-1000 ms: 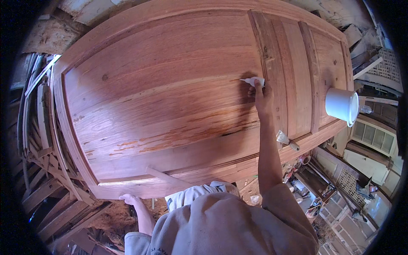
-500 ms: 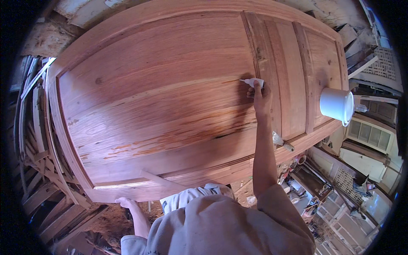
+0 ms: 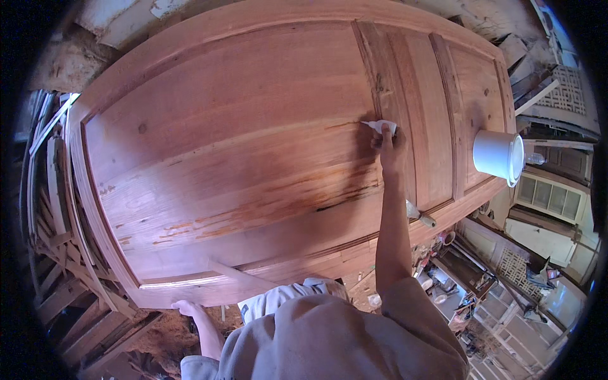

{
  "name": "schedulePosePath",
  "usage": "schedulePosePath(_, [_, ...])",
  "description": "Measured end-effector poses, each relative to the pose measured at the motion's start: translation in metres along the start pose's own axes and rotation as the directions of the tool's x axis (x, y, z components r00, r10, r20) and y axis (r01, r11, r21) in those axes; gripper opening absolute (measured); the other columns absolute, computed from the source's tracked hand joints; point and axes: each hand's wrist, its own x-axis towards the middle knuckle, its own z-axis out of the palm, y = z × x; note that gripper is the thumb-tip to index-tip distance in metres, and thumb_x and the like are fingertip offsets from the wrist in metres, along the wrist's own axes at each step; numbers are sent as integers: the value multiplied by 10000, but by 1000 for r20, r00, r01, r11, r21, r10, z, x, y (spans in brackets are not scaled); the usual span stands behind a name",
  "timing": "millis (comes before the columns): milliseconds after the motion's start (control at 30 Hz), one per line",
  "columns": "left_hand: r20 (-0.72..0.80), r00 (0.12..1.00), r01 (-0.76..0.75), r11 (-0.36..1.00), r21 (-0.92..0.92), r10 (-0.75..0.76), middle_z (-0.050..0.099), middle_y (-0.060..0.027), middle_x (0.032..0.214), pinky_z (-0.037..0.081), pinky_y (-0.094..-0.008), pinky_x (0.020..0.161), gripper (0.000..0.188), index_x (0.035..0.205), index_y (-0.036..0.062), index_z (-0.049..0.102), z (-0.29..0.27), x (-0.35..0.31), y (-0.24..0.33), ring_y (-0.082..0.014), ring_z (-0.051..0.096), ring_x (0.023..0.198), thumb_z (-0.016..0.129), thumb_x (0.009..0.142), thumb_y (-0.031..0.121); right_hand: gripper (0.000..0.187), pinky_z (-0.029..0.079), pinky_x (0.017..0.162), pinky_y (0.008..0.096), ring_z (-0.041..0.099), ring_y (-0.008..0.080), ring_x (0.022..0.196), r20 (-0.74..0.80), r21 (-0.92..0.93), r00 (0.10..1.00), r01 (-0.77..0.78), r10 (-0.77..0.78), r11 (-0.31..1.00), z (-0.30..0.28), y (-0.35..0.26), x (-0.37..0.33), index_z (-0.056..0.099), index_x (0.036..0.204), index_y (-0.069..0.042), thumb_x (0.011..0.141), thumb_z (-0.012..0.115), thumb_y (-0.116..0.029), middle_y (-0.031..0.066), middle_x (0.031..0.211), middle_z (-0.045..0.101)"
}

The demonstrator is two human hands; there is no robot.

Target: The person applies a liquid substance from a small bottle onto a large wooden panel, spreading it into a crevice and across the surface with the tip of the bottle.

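A large reddish wooden door (image 3: 253, 82) with framed panels lies flat before me. My right hand (image 3: 389, 149) is closed round a small white squeeze bottle (image 3: 384, 127), held over the big panel near the crosspiece. Its thin nozzle points left, at the end of a narrow brown streak (image 3: 342, 125) in the wood. Nearer to me, several orange-brown streaks and a dark crack (image 3: 345, 199) mark the same panel. At the door's near left edge, my left hand (image 3: 186, 308) grips the rim, some fingers hidden.
A white bucket (image 3: 497, 155) stands on the door's right end, with a clear bottle (image 3: 535, 158) beyond it. A brush-like tool (image 3: 420, 214) lies on the near edge. A thin wooden strip (image 3: 237, 272) crosses the near frame. Stacked timber (image 3: 57, 190) fills the left side.
My right hand and the bottle have shifted slightly right along the panel, toward the crosspiece. The whole view has moved a little. My left hand stays at the door's edge.
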Motion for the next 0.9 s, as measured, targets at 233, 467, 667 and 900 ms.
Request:
schedulePosePath(233, [25,997,71,997,25,-72,495,-235,1411,430,-494,1062,859,1388,-93,443,6,-3,0,-420,524,1235,271,965,634,281,508,530,259,589,112,594,-44,-50,999,20,-22,999,-11,6,5,614,975,12,999,579,-267,40,745,608])
schedulePosePath(467, [-19,998,61,997,42,-60,502,-239,1407,428,-488,1067,856,1374,-105,456,2,-17,9,-409,535,1226,296,963,629,267,460,510,260,572,98,587,-16,104,999,-39,41,994,-4,-20,-1,614,942,10,996,576,-249,43,724,620])
schedulePosePath(667, [-34,997,70,997,30,-69,514,-236,1394,434,-480,1066,835,1349,-115,478,3,-3,4,-410,546,1209,287,980,609,268,455,506,283,599,120,591,7,20,1000,-11,11,1000,7,-13,1,613,938,26,987,582,-236,70,710,642])
schedulePosePath(900, [-19,999,45,998,-33,-45,560,-235,1345,446,-471,1053,816,1331,-103,505,-1,23,-5,-408,562,1187,321,973,606,250,478,513,276,575,107,559,-26,-191,996,76,-82,979,5,-26,2,623,940,12,1001,563,-222,50,734,635])
